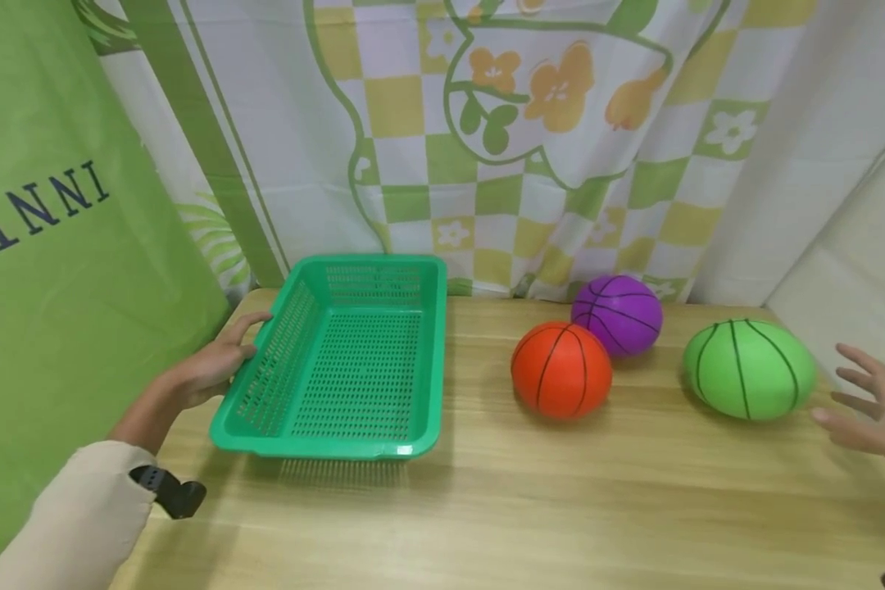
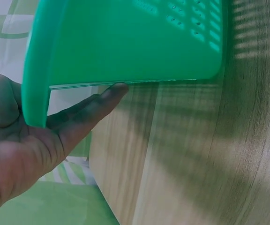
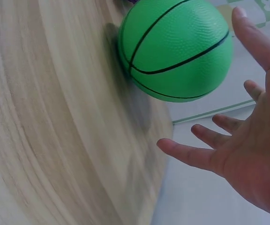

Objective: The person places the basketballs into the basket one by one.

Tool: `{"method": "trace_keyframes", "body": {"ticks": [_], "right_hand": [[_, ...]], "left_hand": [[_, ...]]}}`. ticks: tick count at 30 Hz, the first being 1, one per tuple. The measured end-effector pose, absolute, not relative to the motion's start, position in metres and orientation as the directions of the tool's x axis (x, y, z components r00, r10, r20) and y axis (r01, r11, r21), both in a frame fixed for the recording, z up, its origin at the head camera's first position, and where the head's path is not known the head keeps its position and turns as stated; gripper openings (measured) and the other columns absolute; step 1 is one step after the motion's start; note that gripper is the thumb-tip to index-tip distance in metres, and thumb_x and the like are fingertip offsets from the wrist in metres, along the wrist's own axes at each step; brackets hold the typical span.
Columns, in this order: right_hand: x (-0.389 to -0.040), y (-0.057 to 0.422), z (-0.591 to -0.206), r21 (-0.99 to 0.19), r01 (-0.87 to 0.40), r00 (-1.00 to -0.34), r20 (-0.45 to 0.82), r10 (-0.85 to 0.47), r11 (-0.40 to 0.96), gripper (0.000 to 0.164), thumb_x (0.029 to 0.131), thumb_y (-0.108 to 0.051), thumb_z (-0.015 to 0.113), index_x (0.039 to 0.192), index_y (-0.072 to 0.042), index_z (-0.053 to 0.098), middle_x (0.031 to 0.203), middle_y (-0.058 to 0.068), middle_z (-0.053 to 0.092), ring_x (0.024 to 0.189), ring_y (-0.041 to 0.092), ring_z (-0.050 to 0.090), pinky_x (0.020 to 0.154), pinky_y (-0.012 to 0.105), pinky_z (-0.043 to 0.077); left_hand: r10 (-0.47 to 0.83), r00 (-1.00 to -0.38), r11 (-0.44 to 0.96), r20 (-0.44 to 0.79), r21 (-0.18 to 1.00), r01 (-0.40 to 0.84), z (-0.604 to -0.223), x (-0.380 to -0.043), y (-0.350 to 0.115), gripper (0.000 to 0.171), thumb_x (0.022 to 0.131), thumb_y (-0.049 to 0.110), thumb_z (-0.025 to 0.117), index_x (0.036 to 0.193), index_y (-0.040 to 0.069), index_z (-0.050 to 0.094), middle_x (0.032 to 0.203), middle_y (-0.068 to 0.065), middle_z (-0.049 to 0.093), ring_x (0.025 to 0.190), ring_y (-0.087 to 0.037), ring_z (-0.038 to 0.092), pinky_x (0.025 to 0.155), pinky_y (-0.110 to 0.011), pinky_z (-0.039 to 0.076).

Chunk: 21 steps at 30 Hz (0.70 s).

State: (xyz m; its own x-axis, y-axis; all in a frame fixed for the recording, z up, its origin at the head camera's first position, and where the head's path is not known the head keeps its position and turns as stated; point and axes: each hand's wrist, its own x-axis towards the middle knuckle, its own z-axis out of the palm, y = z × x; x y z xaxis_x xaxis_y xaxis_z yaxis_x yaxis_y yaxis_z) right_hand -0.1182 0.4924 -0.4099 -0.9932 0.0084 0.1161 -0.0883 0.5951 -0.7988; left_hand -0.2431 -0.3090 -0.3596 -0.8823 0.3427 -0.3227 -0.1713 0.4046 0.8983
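Note:
A green perforated plastic basket (image 1: 354,447) sits on the left part of the wooden table. My left hand (image 1: 217,360) is at its left side, outside the basket; in the left wrist view the straight fingers (image 2: 86,117) extend along the outer wall below the rim. To the right lies a green ball (image 1: 750,369) with black lines. My right hand (image 1: 873,401) hovers just right of it, fingers spread and nothing held; the right wrist view shows a gap between the fingertips and the ball (image 3: 177,51). A red ball (image 1: 560,370) and a purple ball (image 1: 617,315) lie close together, left of the green one.
The wooden table (image 1: 524,508) ends at a patterned curtain (image 1: 442,164) behind the basket and balls. Green fabric (image 1: 81,287) with dark letters hangs at the left. A white wall (image 1: 855,270) stands on the right side.

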Motion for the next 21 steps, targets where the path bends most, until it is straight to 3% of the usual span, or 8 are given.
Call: {"method": "trace_keyframes", "body": {"ticks": [3,7,15,21], "right_hand": [[-0.120,0.492,-0.414,-0.818,-0.087,-0.995,0.099,-0.010,0.568,0.099,0.099,-0.001,0.057,0.158,-0.039,-0.012,0.152,0.038,-0.025,0.135,0.063,-0.011,0.059,0.016,0.051],[-0.124,0.492,-0.418,-0.834,-0.086,-0.996,0.079,-0.036,0.545,0.096,0.101,-0.002,0.053,0.157,-0.039,-0.016,0.155,0.030,-0.027,0.143,0.050,-0.011,0.063,0.017,0.053],[-0.130,0.495,-0.418,-0.918,-0.019,-0.997,-0.012,-0.077,0.397,0.094,0.104,-0.005,0.047,0.153,-0.040,-0.025,0.149,0.031,-0.037,0.135,0.057,-0.021,0.064,0.032,0.060],[-0.142,0.495,-0.413,-0.950,0.042,-0.992,-0.077,-0.102,0.309,0.091,0.106,-0.009,0.044,0.152,-0.041,-0.028,0.146,0.027,-0.045,0.137,0.058,-0.012,0.067,0.033,0.060]], "left_hand": [[0.343,-0.883,0.403,-0.321,0.899,-0.170,-0.360,-0.243,-0.309,0.062,0.108,0.010,0.021,0.160,0.023,-0.010,0.130,-0.035,0.040,0.100,-0.035,0.062,0.079,-0.052,0.055],[0.343,-0.888,0.410,-0.308,0.899,-0.153,-0.363,-0.243,-0.311,0.061,0.108,0.011,0.021,0.160,0.023,-0.009,0.128,-0.034,0.042,0.099,-0.035,0.063,0.079,-0.052,0.055],[0.339,-0.889,0.414,-0.309,0.897,-0.154,-0.370,-0.242,-0.311,0.061,0.109,0.012,0.022,0.161,0.024,-0.008,0.138,-0.036,0.033,0.109,-0.038,0.058,0.081,-0.051,0.054],[0.335,-0.893,0.421,-0.301,0.896,-0.144,-0.368,-0.245,-0.313,0.062,0.109,0.013,0.023,0.161,0.025,-0.008,0.137,-0.037,0.034,0.103,-0.036,0.061,0.078,-0.054,0.055]]}}
